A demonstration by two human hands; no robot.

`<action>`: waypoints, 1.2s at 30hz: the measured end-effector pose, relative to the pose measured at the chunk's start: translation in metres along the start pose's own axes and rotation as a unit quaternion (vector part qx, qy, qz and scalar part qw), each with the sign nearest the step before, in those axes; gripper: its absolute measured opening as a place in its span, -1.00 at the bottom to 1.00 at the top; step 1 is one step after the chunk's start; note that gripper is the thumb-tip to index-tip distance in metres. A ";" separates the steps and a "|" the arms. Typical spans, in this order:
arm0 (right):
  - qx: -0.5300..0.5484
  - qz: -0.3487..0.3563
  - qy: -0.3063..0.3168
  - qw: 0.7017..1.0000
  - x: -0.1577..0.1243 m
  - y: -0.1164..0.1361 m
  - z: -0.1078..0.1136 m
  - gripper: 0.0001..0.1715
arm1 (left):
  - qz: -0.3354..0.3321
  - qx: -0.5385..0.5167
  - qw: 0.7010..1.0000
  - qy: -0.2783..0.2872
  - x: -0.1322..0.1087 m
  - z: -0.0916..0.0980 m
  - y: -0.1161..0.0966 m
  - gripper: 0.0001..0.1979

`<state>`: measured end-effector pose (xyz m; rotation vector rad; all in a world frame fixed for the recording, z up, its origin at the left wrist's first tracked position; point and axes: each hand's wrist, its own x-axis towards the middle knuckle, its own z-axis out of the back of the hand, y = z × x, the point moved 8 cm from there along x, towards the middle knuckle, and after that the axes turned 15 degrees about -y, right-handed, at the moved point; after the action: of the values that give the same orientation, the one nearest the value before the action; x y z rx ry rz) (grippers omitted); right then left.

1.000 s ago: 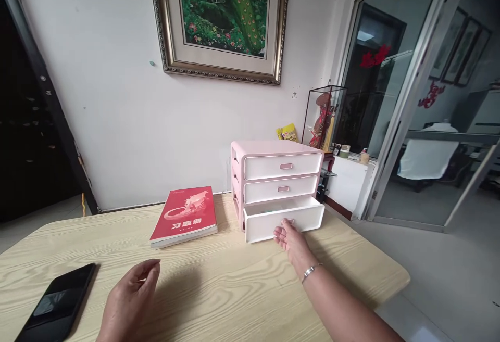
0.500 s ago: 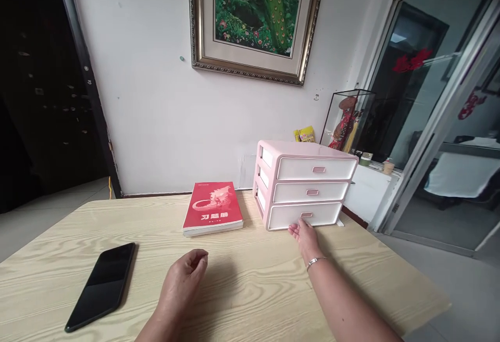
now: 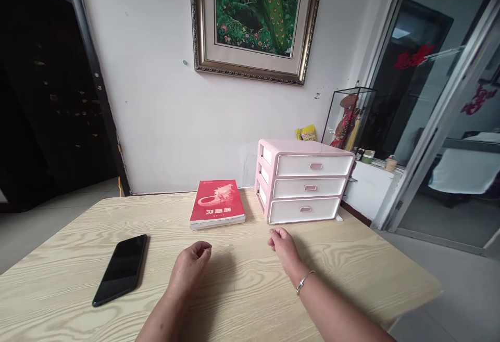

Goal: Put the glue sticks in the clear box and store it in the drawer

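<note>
My left hand (image 3: 190, 265) hovers over or rests on the table, its fingers curled shut with nothing seen in them. It is nearest to a thick red-covered book (image 3: 217, 202) lying flat beyond it. In front of the pink and white drawer unit (image 3: 308, 147) is my right hand (image 3: 284, 249), also curled shut, apart from the unit and with nothing visible in it. A silver bracelet (image 3: 304, 282) circles the right wrist. All three drawers of the unit, such as the bottom drawer (image 3: 287, 212), are closed.
On the left of the wooden table (image 3: 250, 300) lies a black smartphone (image 3: 121, 269). Behind the drawers stand a yellow packet (image 3: 308, 133) and a glass case (image 3: 346, 118). A framed peacock picture (image 3: 258, 68) hangs on the wall; a glass door (image 3: 422, 149) is at right.
My right hand has left the bottom drawer's front and moved back and left, its fingers curling in. The left hand has barely moved. The view has shifted slightly.
</note>
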<state>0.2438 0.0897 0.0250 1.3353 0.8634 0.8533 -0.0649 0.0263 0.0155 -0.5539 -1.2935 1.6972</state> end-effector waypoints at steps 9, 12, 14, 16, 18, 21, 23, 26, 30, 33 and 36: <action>0.016 -0.119 0.157 0.980 -0.063 0.008 -0.067 -0.75 | 0.093 -0.162 0.982 0.011 -0.004 0.007 -0.033 -0.68; 0.102 -0.138 0.216 0.961 -0.081 0.043 -0.089 -0.44 | 0.118 -0.273 0.954 0.021 -0.003 0.021 -0.077 -0.45; 0.180 -0.137 0.268 0.936 -0.094 0.077 -0.100 -0.28 | 0.113 -0.354 0.928 0.042 -0.004 0.032 -0.114 -0.29; 0.246 -0.127 0.331 0.902 -0.106 0.112 -0.106 -0.17 | 0.071 -0.422 0.899 0.093 -0.008 0.041 -0.154 -0.16; 0.306 -0.102 0.385 0.865 -0.117 0.145 -0.105 -0.09 | 0.016 -0.465 0.874 0.139 -0.014 0.051 -0.186 -0.10; 0.392 -0.043 0.428 0.813 -0.127 0.183 -0.093 -0.06 | -0.065 -0.516 0.829 0.203 -0.027 0.060 -0.216 -0.04; 0.431 -0.010 0.451 0.781 -0.133 0.200 -0.080 -0.04 | -0.117 -0.550 0.791 0.241 -0.037 0.065 -0.228 -0.05; 0.445 0.031 0.486 0.752 -0.141 0.215 -0.061 -0.03 | -0.188 -0.585 0.734 0.290 -0.052 0.071 -0.239 -0.12; 0.449 0.073 0.513 0.728 -0.143 0.226 -0.046 -0.09 | -0.237 -0.608 0.687 0.320 -0.058 0.076 -0.242 -0.13; 0.450 0.078 0.517 0.724 -0.137 0.228 -0.050 -0.14 | -0.234 -0.608 0.689 0.319 -0.050 0.075 -0.238 -0.11; 0.444 0.063 0.514 0.731 -0.128 0.224 -0.061 -0.14 | -0.224 -0.605 0.693 0.322 -0.038 0.071 -0.232 -0.08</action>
<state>0.1268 0.0130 0.2502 1.6967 2.2980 1.4093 -0.0123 -0.0332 0.2478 -1.2878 -1.6523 -0.0338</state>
